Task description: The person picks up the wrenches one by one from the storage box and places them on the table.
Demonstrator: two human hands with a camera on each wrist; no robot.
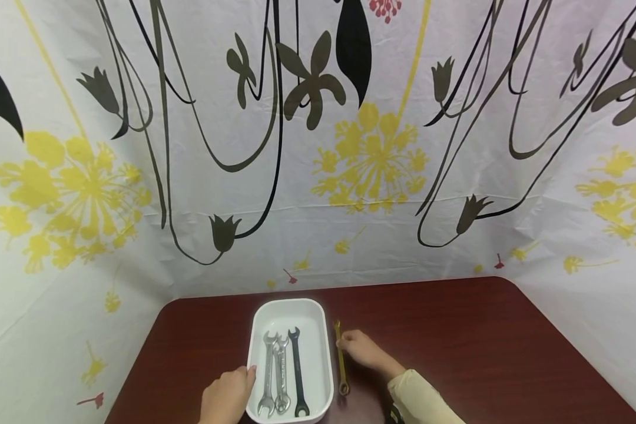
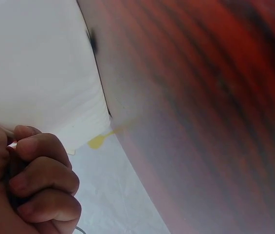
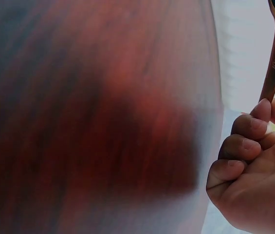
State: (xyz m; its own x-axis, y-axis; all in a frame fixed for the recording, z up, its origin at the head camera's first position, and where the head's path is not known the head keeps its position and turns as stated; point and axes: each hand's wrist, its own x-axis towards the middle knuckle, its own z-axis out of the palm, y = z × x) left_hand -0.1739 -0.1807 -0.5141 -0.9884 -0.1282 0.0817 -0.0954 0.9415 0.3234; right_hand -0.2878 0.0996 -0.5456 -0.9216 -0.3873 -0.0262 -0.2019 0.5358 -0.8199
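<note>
Brass-coloured combination wrench (image 1: 341, 368) in the right hand (image 1: 361, 348), just right of a white tray (image 1: 315, 353)

The right hand is closed to a pinch, thumb and forefinger on the wrench's shank, the other fingers curled into the palm. The open jaw points far and the ring end near; whether that ring end touches the table (image 1: 456, 335) I cannot tell. A pale yellow sleeve (image 1: 421, 397) covers the right forearm.

The left hand (image 1: 225, 397) grips the tray's left wall towards the near end, its thumb at the rim and its fingers curled.

Three wrenches lie lengthwise inside the tray, from left to middle: a silver double open-end wrench (image 1: 268, 368), a silver combination wrench (image 1: 282, 371) with its ring near, and a dark wrench (image 1: 298, 371). Bare tray floor shows to their right.

The tray stands on the reddish-brown, wood-grained table. Beyond the far edge hangs white cloth (image 1: 376, 253) printed with yellow flower heads (image 1: 373, 159) and dark, looping stems.
</note>
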